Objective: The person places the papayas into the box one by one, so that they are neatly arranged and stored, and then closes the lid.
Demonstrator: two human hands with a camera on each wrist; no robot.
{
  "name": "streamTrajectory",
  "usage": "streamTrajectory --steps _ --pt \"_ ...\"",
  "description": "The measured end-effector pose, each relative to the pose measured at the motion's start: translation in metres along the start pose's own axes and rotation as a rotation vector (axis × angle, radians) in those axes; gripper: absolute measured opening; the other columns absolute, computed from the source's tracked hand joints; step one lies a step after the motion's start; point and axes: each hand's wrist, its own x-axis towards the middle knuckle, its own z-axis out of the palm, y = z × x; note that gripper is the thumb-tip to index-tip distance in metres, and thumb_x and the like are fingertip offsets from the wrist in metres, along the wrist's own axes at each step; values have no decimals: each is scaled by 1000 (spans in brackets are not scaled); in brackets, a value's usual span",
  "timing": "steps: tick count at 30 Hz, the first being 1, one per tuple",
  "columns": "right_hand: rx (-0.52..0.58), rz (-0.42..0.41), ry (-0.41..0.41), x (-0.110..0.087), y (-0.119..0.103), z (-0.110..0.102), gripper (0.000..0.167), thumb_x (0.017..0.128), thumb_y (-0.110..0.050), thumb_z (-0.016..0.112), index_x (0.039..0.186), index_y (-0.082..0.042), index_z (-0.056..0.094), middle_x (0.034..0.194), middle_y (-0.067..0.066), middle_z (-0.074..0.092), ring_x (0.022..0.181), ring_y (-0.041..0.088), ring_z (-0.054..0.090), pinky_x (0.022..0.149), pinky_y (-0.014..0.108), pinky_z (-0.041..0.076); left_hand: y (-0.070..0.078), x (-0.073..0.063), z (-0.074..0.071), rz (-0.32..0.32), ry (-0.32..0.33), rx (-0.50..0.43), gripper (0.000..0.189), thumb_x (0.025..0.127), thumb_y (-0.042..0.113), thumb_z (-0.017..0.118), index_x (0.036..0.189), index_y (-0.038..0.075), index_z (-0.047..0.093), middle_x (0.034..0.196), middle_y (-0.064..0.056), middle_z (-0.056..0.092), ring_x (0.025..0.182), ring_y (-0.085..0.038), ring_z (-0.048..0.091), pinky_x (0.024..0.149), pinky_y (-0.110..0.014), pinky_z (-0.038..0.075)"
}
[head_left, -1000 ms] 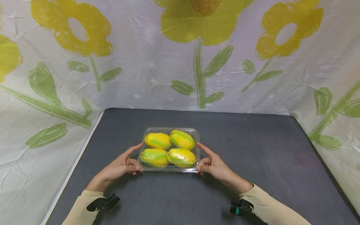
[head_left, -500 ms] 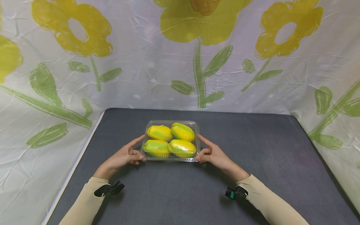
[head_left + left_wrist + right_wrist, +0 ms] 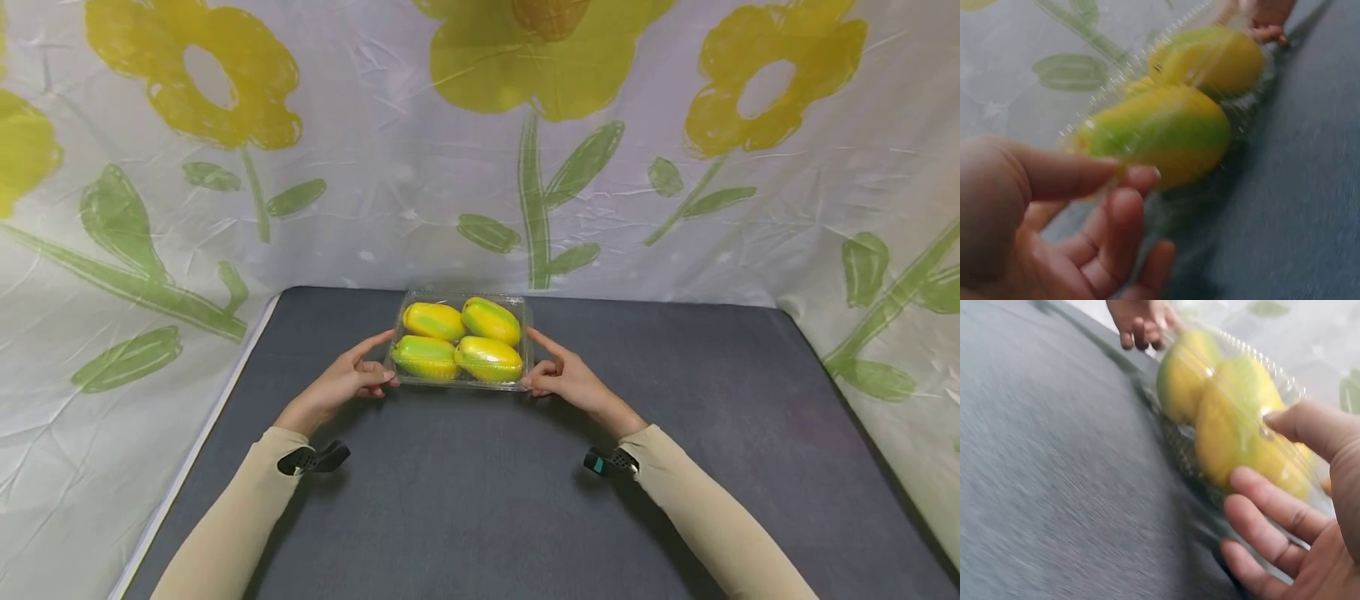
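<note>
A clear plastic clamshell box [image 3: 459, 385] holds several oblong yellow-green fruits, mangoes by their look [image 3: 489, 360], in two rows. It is at the far edge of the dark table, with its lid down. My left hand [image 3: 337, 387] grips the near left corner between thumb and curled fingers, its index finger stretched along the side. At the opposite corner, my right hand [image 3: 573, 382] holds the box the same way. The left wrist view is blurred; there the thumb and fingers pinch the rim beside a mango [image 3: 1166, 134]. Another mango [image 3: 1229, 425] shows through the plastic in the right wrist view.
The dark grey table [image 3: 480, 500] reaches toward me and to both sides. Behind it hangs a white cloth [image 3: 375, 208] printed with yellow flowers, close to the box's far edge. A black wrist camera [image 3: 315, 458] sits on the left sleeve, another camera [image 3: 609, 461] on the right.
Both hands have moved the box of mangoes away from me, from the middle of the table to its far edge, with a slight shift right. Their grip looks the same.
</note>
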Motion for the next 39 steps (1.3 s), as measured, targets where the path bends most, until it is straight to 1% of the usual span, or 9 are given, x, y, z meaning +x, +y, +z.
streamTrajectory --steps 10,14,18,20,25,28,31,35,39 --pt "-49 -11 -19 19 1 -12 85 93 -16 70 159 -31 18 102 27 71 91 43 66 83 47 60 -10 13 -6 136 11 23 72 97 25 65 156 35 26 109 -27 68 99 -30 67 81 -32 58" --pt "-39 -14 -11 19 2 -14 85 92 -16 71 159 -30 20 97 20 73 91 43 67 83 47 60 -9 14 -4 158 25 21 71 97 25 65 156 32 28 106 -26 69 102 -31 68 81 -32 58" --pt "-23 -25 5 18 2 -14 84 91 -13 71 158 -29 23 87 3 74 90 40 68 82 45 61 -8 14 -1 152 47 22 69 97 20 64 156 28 29 104 -23 71 103 -29 70 81 -31 59" --pt "-15 -31 5 18 0 -12 84 91 -13 72 158 -28 23 84 -2 73 90 40 68 83 45 61 -7 14 0 127 67 18 68 97 17 65 155 28 31 101 -19 72 102 -26 71 82 -30 59" --pt "-7 -41 4 16 -4 -11 83 91 -13 71 158 -24 23 83 -4 73 93 43 67 85 48 60 -3 15 1 49 99 -8 71 94 16 67 155 29 33 91 -4 76 97 -21 71 84 -31 57" --pt "-7 -37 12 15 -4 -12 83 92 -12 71 158 -23 23 82 -5 72 94 42 67 86 48 60 -1 16 1 19 89 -27 71 94 18 68 155 30 32 90 3 76 96 -19 70 83 -30 57" --pt "-9 -33 15 14 -4 -13 82 92 -11 70 158 -22 24 82 -5 72 94 41 67 87 47 60 0 16 0 14 62 -30 70 96 20 66 155 30 31 95 2 76 98 -21 70 85 -32 58" --pt "-18 -35 15 12 -4 -14 81 92 -13 71 158 -23 25 83 -3 72 94 41 67 88 48 59 4 12 -3 48 25 0 66 98 24 63 156 28 30 105 -7 75 102 -28 70 91 -38 59" --pt "-66 -35 39 7 -7 -18 78 93 -15 70 157 -20 26 89 9 73 95 42 67 88 50 59 9 6 -7 76 23 54 62 100 29 59 156 23 30 114 -17 73 105 -34 69 94 -45 58"
